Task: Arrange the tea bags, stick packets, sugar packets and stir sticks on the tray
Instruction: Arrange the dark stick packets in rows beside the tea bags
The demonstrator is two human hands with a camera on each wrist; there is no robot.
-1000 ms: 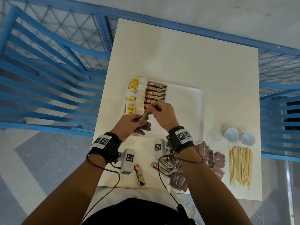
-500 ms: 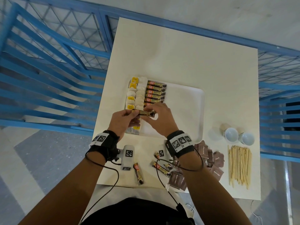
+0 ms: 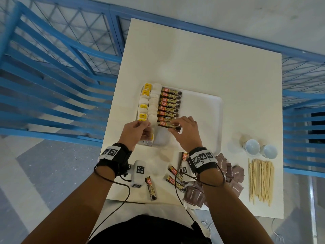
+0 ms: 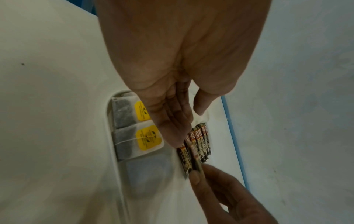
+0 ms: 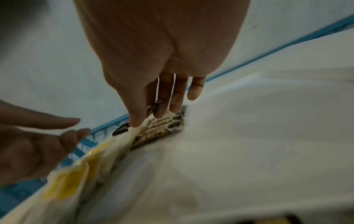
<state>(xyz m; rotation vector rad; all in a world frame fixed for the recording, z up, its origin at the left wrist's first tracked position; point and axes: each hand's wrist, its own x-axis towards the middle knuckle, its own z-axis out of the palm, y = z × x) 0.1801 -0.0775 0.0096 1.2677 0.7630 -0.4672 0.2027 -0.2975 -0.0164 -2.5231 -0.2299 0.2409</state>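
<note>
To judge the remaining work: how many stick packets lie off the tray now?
4. One stick packet lies alone near the table's front edge; two lie left of the right wrist; one is partly under it. The arm may hide more.

head – steep look down, far | wrists – close, along fingers | shared: tray point(image 3: 207, 110) corner

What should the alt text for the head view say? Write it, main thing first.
Seen from above, a person's right hand sets a stick packet at the near end of a row on a white tray, beside tea bags; the left hand hovers open. Sugar packets and stir sticks lie on the table.
</note>
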